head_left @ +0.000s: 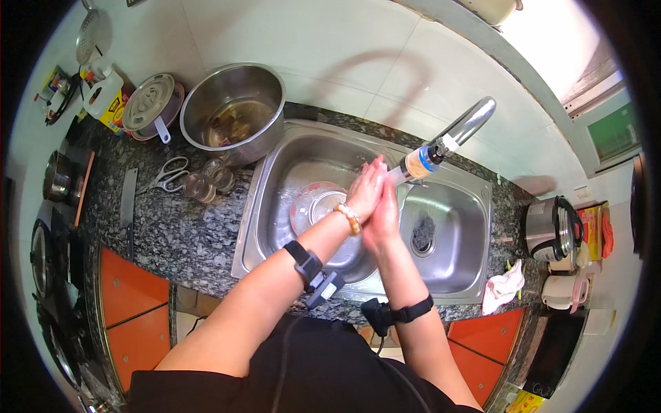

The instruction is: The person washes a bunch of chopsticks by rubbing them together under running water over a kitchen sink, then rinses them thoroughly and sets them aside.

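My left hand [365, 194] and my right hand [384, 219] are pressed palm to palm over the stainless steel double sink [251, 227], their fingers pointing towards the wall. They touch just left of the outlet of a chrome faucet [471, 120] with a filter attachment [419, 163]. Water appears to run onto the hands. No object shows between the palms. Beneath my left hand, a plate with a reddish rim [302, 206] lies in the larger left basin, with a round bowl or dish partly hidden by my hands. A dark scouring pad [424, 232] sits at the drain of the right basin.
Left of the sink stand a large steel pot [279, 124] with brownish contents, two small glasses [199, 188], kitchen scissors [168, 175] and a cleaver [128, 199]. A lidded pan [150, 106] is behind. To the right are a cloth [503, 289] and an electric pressure cooker [548, 228].
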Available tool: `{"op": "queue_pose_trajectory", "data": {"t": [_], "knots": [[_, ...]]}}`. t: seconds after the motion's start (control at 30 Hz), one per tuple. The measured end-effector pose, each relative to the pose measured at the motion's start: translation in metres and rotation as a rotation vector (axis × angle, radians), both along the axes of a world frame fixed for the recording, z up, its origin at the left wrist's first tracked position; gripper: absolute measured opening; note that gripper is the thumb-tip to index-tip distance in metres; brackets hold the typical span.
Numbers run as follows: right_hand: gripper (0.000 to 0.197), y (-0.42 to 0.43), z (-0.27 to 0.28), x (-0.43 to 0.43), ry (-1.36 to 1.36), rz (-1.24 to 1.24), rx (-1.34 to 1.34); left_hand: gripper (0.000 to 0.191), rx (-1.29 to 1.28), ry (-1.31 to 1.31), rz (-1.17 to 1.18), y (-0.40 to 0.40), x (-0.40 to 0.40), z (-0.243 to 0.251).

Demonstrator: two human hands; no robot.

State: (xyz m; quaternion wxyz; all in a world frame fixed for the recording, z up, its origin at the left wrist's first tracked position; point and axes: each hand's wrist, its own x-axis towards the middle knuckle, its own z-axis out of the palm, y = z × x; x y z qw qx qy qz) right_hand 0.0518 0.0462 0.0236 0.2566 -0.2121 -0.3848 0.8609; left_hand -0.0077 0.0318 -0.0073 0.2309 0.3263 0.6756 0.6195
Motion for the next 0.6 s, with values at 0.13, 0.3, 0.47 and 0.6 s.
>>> {"op": "queue_pose_trajectory", "data": {"t": [0.13,0.3,0.47,0.6], "knots": [[0.049,0.035,0.004,-0.003,-0.18,-0.082,-0.178,0.045,-0.042,0.15,0.037,-0.011,0.034,-0.015],[0.051,-0.001,0.002,-0.004,-0.019,0.047,0.014,0.056,-0.058,-0.118,0.047,0.0,-0.005,-0.006],[0.048,0.007,0.003,-0.013,-0.126,0.011,0.067,0.054,-0.027,-0.035,-0.016,-0.005,-0.002,-0.023],[0.046,0.026,0.014,-0.007,-0.158,-0.01,0.033,0.048,-0.044,0.09,0.054,-0.01,0.025,-0.013]]}}
